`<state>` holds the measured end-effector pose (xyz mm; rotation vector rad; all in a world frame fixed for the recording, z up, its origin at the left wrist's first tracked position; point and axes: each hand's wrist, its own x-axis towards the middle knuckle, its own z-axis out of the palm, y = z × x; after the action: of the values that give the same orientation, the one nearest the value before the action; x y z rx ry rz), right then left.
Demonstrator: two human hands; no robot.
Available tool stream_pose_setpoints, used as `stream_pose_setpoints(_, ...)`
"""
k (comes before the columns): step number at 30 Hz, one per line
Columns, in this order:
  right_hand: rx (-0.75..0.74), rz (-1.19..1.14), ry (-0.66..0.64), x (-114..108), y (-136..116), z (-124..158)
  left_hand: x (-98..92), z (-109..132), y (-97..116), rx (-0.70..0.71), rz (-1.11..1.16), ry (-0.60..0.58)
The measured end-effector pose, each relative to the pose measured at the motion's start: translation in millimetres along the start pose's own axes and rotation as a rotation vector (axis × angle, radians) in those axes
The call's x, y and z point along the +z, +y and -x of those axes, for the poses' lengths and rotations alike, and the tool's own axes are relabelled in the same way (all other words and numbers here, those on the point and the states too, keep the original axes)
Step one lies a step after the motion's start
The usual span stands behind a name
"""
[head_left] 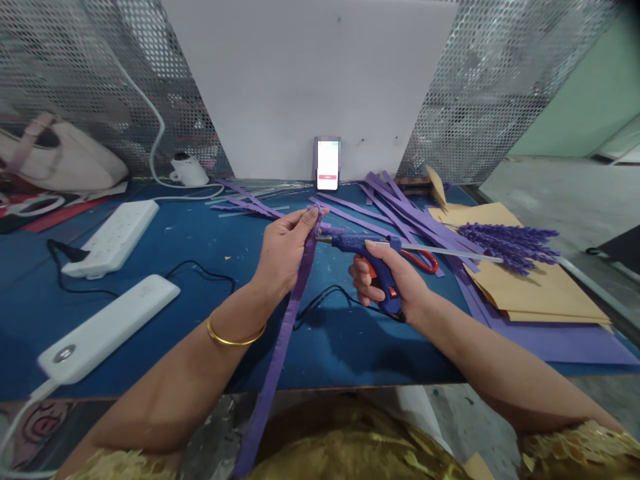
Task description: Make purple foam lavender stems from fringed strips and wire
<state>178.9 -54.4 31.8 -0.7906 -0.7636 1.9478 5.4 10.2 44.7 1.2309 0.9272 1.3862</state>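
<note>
My left hand [285, 247] pinches the top of a long purple paper strip [283, 340], which hangs down past the table's front edge. In my right hand [385, 270] is a blue glue gun [363, 243], fingers wrapped round its handle near the orange trigger. Its metal nozzle points left at the pinched end of the strip, very close to it; whether they touch I cannot tell. A long clear glue stick [450, 251] sticks out of the gun's back. Behind the gun lies a pair of scissors with red handles [425, 261], partly hidden.
Loose purple strips [400, 203] lie at the back. On the right, purple artificial lavender stems [510, 243] rest on tan paper [545, 293] over purple sheets. A lit phone [327, 163] stands against the white board. A power strip [117, 237] and white device [110, 330] are at left.
</note>
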Motion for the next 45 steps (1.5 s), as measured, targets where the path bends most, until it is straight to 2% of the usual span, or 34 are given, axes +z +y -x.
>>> stream_pose_setpoints(13,0.041,-0.046,-0.014,-2.8,-0.3,-2.4,0.6,-0.8,-1.9,0.057,-0.006,0.0)
stream_pose_setpoints(20,0.062,-0.084,-0.005,-1.8,-2.5,-1.1,0.9,0.5,1.4,-0.02,0.017,-0.009)
stream_pose_setpoints(30,0.072,-0.075,-0.061,-0.7,-2.2,-0.2,-0.5,-3.2,-2.0,-0.006,0.05,0.023)
stream_pose_setpoints(34,0.07,-0.058,-0.044,-1.1,-1.1,-0.6,0.9,-0.4,-1.8,-0.057,0.043,-0.007)
stream_pose_setpoints(45,0.053,-0.043,0.021,-2.8,1.1,-2.8,-0.2,-2.5,4.6,-0.028,0.047,0.009)
